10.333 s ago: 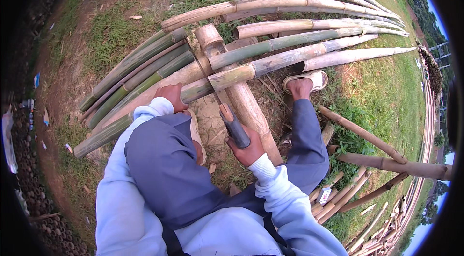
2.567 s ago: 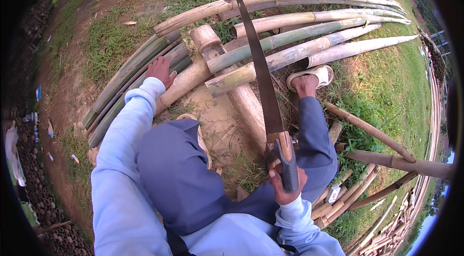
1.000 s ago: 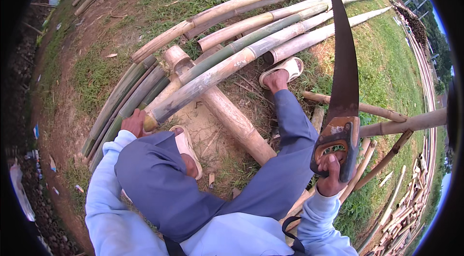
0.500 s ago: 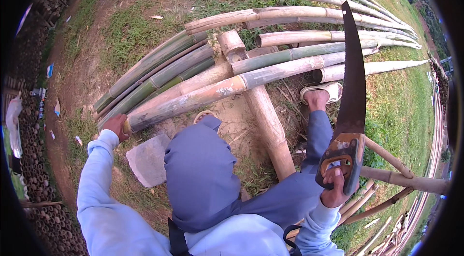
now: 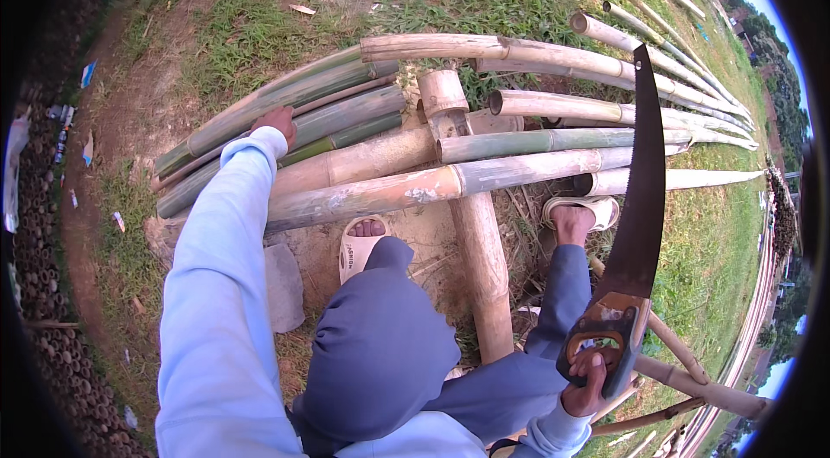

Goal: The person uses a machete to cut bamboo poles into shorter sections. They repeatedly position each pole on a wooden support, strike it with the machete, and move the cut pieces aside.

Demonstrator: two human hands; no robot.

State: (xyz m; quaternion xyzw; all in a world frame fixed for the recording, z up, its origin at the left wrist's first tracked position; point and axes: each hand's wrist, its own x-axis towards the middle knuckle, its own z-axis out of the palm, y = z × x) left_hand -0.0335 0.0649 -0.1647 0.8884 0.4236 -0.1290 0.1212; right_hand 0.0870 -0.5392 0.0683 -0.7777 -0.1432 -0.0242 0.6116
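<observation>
Right hand [image 5: 590,382] fingers closed round curved saw [image 5: 638,225] handle; left hand [image 5: 275,122] fingers curled on bamboo poles [image 5: 363,160].

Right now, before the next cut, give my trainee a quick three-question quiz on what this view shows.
1. True or false: the curved saw is cutting into a bamboo pole.
2. Which hand rests on the green bamboo poles? A) left hand B) right hand C) neither
3. Fill in: the stacked poles lie across a thick ______ log running between the person's feet.

Key:
1. False. The right hand holds the saw by its handle, blade raised, clear of the poles.
2. A. The left hand is on them.
3. Bamboo; it passes between the two sandals.
</observation>
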